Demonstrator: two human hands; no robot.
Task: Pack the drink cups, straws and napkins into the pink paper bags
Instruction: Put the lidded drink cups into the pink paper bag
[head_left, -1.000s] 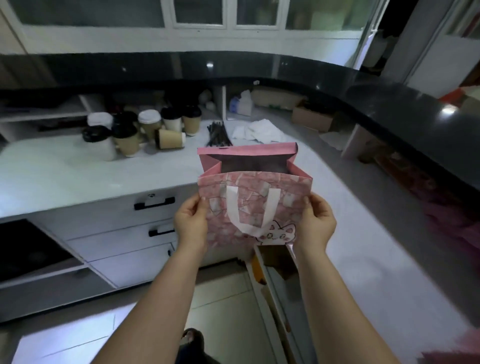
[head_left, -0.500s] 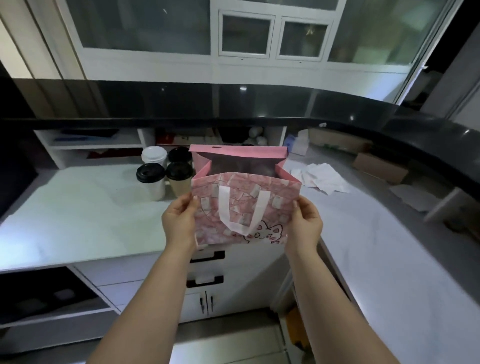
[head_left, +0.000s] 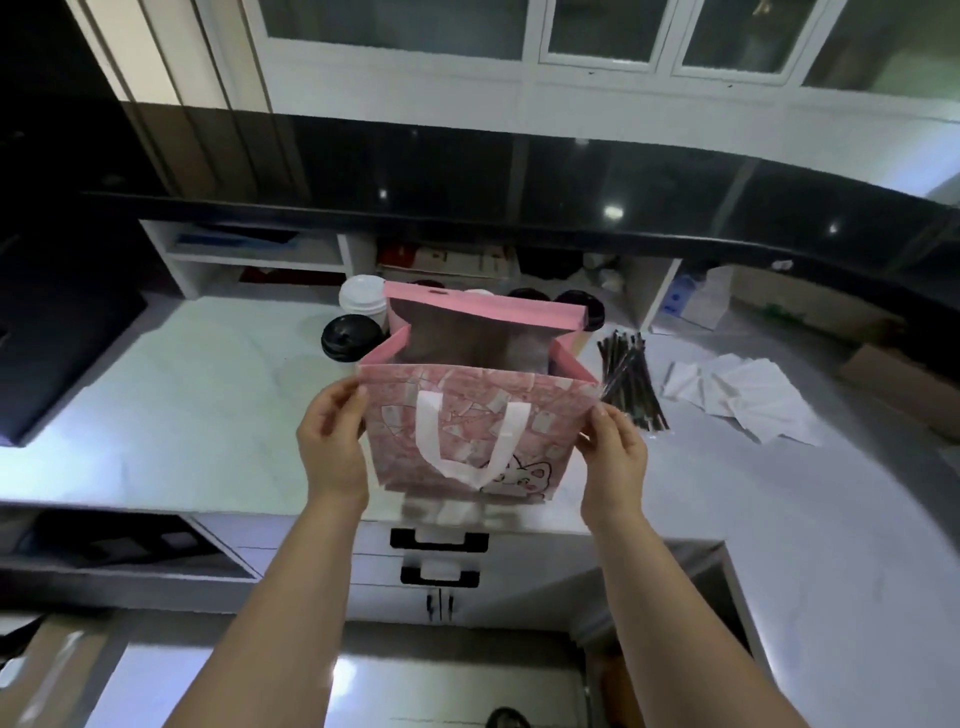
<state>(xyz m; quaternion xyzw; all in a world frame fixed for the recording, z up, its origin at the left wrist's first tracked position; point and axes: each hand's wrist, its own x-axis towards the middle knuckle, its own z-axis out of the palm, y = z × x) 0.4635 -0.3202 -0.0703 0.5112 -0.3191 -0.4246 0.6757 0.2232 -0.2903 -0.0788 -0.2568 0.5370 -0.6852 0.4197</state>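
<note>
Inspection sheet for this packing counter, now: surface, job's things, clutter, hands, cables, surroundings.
Surface: white counter, L-shaped, glossy.
Job's things: pink paper bag held upright near the front edge, mouth open; drink cups with black and white lids stand behind it; straws bundled to its right; napkins spread further right.
Clutter: cardboard box at the far right.
Hands: left hand pinches the bag's left edge; right hand pinches its right edge.
Cables: nothing seen.
Surroundings: black ledge above cubby shelves; drawers below the counter.
</note>
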